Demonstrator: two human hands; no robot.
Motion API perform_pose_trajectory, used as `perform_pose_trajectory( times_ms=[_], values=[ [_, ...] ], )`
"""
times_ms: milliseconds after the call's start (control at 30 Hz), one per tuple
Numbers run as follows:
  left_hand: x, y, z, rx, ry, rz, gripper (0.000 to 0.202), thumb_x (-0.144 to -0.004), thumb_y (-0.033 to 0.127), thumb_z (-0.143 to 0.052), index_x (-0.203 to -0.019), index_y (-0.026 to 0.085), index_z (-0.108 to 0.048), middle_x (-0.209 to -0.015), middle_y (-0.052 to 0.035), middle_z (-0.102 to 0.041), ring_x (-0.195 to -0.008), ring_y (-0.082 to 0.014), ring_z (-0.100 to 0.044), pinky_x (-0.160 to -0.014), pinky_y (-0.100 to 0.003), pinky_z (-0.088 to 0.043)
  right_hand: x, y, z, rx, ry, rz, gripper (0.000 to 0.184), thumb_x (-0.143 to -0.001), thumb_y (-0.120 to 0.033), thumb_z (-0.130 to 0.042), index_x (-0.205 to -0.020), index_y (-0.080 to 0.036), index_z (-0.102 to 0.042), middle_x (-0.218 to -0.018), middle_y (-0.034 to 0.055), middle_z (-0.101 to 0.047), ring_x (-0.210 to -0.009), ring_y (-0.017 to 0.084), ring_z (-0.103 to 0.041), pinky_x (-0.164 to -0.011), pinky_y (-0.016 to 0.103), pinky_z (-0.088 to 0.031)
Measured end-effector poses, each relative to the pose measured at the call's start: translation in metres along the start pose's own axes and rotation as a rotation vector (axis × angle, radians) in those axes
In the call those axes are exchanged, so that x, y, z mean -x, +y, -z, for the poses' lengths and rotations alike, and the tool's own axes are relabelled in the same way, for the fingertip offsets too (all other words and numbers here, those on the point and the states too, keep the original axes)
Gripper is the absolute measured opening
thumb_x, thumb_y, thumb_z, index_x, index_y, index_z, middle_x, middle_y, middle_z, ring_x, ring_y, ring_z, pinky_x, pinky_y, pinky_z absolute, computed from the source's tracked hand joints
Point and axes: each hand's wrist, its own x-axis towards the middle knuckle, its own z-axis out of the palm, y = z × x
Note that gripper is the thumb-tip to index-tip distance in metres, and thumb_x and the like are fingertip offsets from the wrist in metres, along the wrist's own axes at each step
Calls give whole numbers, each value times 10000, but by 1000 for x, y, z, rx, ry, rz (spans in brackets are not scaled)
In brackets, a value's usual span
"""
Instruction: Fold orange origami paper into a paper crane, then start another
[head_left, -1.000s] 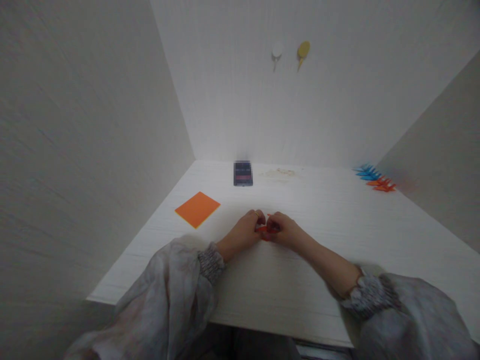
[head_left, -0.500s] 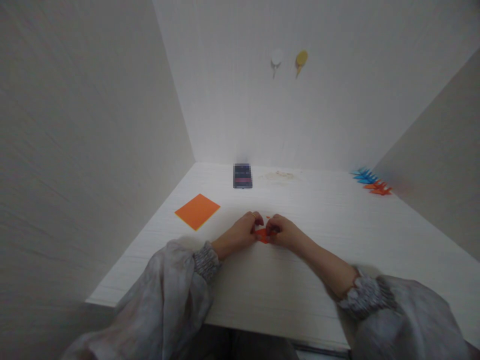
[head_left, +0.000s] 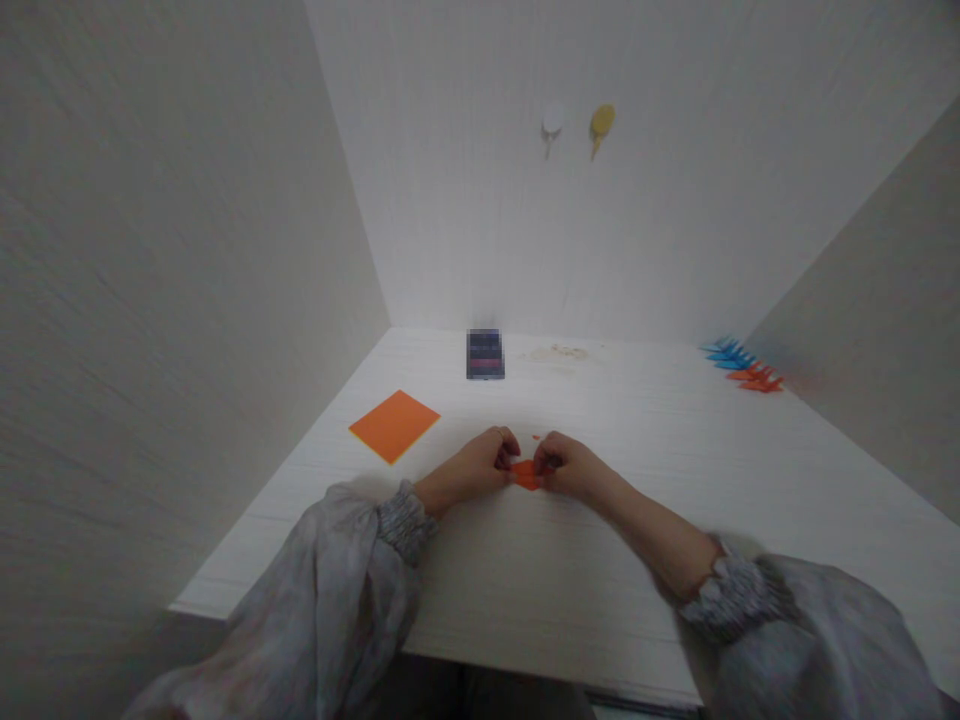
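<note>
A streaked grey left wall (head_left: 187,250), paler back wall (head_left: 465,210) and grey right wall (head_left: 885,320) border a white, faintly grained tabletop (head_left: 637,400) in dim light. The back wall bears a round white hook (head_left: 553,119) beside a round yellow hook (head_left: 602,120).

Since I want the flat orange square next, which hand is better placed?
Probably your left hand: it's nearer the flat orange square than your right hand, though both touch the small orange piece.

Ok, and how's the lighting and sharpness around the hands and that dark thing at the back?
Head view: dim, greyish light without harsh glare; soft shadows on the table near the left hand and right hand; the orange piece between them too soft to make out its folds; the dark object blocked into coarse pixels.
</note>
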Motion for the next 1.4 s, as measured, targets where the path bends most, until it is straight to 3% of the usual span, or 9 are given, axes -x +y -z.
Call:
perform_pose_trajectory(
  times_ms=[200,267,367,500,800,967,1067,1200,1400],
  values=[
    [0,1,5,93,-62,19,346,-589,35,-555,-911,133,-473,-716,22,-497,-648,-85,-487,-610,-213,-412,-1,2,-2,2,12,7,78,-542,-142,-659,-578,-171,-596,-654,-9,-541,-592,113,-501,-537,219,-376],
    [0,1,4,104,-48,24,325,-624,116,-590,-928,125,-474,-708,20,-498,-622,-82,-476,-594,-214,-407,-2,2,-3,4,22,5,80,-547,-168,-666,-583,-170,-595,-665,-4,-544,-591,114,-499,-535,222,-374],
    [2,5,2,-10,69,-9,379,-635,320,-636,-934,129,-502,-740,2,-500,-622,-96,-462,-573,-226,-397,-2,0,-3,8,33,2,107,-556,-203,-673,-614,-172,-589,-684,-2,-547,-600,113,-493,-541,223,-373],
    [5,14,0,-172,111,-59,324,-634,376,-627,-848,140,-570,-802,-20,-500,-647,-111,-460,-570,-233,-382,1,-1,-3,-1,67,11,219,-556,-260,-690,-723,-171,-581,-705,-2,-550,-611,114,-481,-552,224,-374],
    [3,16,-2,-184,160,-47,319,-608,352,-658,-823,130,-577,-791,-14,-489,-616,-98,-452,-563,-228,-390,7,-4,-1,-13,84,42,201,-602,-281,-663,-742,-165,-577,-741,16,-562,-654,131,-506,-587,240,-386],
    [6,18,-3,-198,126,-166,62,-674,172,-587,-722,143,-614,-824,-20,-489,-665,-98,-477,-620,-218,-410,8,-2,-1,-110,74,31,231,-592,-295,-666,-747,-169,-548,-711,11,-581,-657,145,-530,-586,250,-394],
    [7,20,-2,-241,82,-233,114,-708,125,-537,-742,166,-637,-836,-24,-516,-749,-121,-500,-709,-240,-415,8,-3,3,-218,45,4,242,-584,-284,-663,-757,-169,-539,-704,7,-588,-653,147,-535,-574,248,-399],
    [9,22,1,-318,72,-302,139,-737,142,-521,-784,184,-644,-876,-37,-548,-849,-156,-500,-780,-273,-402,8,-2,9,-278,-6,10,79,-680,-233,-545,-713,-161,-554,-619,-5,-560,-571,119,-505,-525,229,-383],
    [9,23,1,-286,52,-346,164,-731,98,-496,-805,174,-622,-906,-34,-583,-856,-149,-522,-806,-265,-406,8,2,8,-296,53,55,104,-672,-187,-528,-772,-167,-552,-664,-6,-583,-594,119,-527,-536,221,-403]
  ],
)
